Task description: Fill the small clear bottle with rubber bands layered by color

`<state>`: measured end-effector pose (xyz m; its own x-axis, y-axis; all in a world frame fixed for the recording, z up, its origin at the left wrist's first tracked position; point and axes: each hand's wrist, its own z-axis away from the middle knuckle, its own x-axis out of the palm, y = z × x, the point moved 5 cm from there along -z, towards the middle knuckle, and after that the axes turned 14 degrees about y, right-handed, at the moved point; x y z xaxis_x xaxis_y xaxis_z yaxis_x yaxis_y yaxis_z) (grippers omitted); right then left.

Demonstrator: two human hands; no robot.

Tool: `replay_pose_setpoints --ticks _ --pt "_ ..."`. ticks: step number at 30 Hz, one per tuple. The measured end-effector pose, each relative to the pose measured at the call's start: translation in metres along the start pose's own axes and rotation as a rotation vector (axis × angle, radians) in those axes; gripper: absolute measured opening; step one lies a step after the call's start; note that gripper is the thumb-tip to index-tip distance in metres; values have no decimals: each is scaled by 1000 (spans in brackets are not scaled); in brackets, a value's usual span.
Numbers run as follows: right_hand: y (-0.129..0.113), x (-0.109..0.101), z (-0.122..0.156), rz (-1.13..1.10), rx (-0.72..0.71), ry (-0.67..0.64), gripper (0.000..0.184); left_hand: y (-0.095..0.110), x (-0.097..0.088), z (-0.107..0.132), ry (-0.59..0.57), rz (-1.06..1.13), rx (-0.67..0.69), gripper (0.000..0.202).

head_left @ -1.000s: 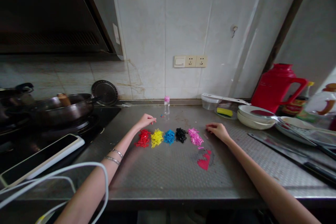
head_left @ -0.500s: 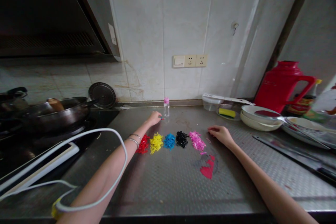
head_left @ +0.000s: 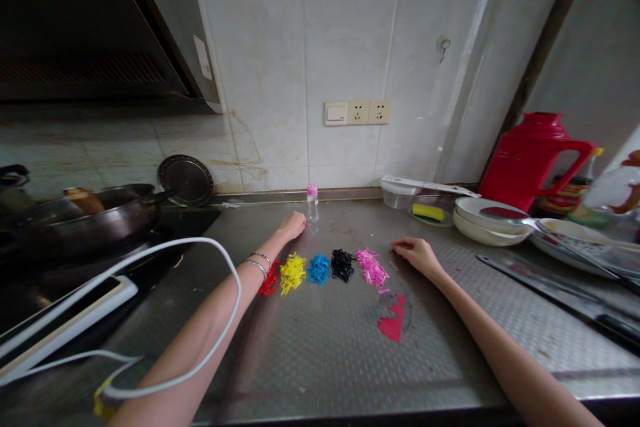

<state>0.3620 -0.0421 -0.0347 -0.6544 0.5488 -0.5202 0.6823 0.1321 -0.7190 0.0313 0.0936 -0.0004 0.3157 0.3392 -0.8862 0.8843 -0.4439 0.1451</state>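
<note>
- Head view: the left hand (head_left: 294, 223) is out at the counter's (head_left: 325, 347) back edge, fingers curled, just beside the small pink-capped bottle (head_left: 312, 203); I cannot tell whether it pinches anything.
- Over on the other side, the right hand (head_left: 415, 253) lies flat and empty, just right of the pink pile (head_left: 371, 267).
- Looks like the bottle is the step in hand; narrow and upright, it calls for a light, steady grip.

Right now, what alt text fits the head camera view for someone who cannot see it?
A person's left hand sits by a small pink-capped bottle at the back of a steel kitchen counter, while the right hand rests beside a row of five piles of plastic bits: red, yellow, blue, black, pink. A wok stands left; a red jug and white bowls right.
</note>
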Motion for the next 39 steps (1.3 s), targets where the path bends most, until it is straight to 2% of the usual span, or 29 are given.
replay_pose_setpoints --ticks 9,15,21,25,29,34,36,39 --pt "-2 -1 1 -6 3 2 27 1 -8 1 50 44 -9 24" --pt "6 2 -3 -88 47 -51 27 -15 -23 7 167 431 -178 21" --pt "-3 -1 -12 -151 80 -62 26 -18 -56 27 203 662 -221 22" --pt "-37 -1 -23 -183 -21 -61 23 -3 -79 43 195 744 -264 25" --pt "-95 7 -28 -277 -116 -76 24 20 -93 54 205 843 -221 23" --pt "-166 33 -16 -376 -238 -197 25 39 -98 63 222 838 -134 20" --pt "-185 44 -9 -406 -267 -235 25 42 -98 67 234 802 -116 19" --pt "-198 60 1 -407 -309 -248 24 45 -98 72 241 746 -93 19"
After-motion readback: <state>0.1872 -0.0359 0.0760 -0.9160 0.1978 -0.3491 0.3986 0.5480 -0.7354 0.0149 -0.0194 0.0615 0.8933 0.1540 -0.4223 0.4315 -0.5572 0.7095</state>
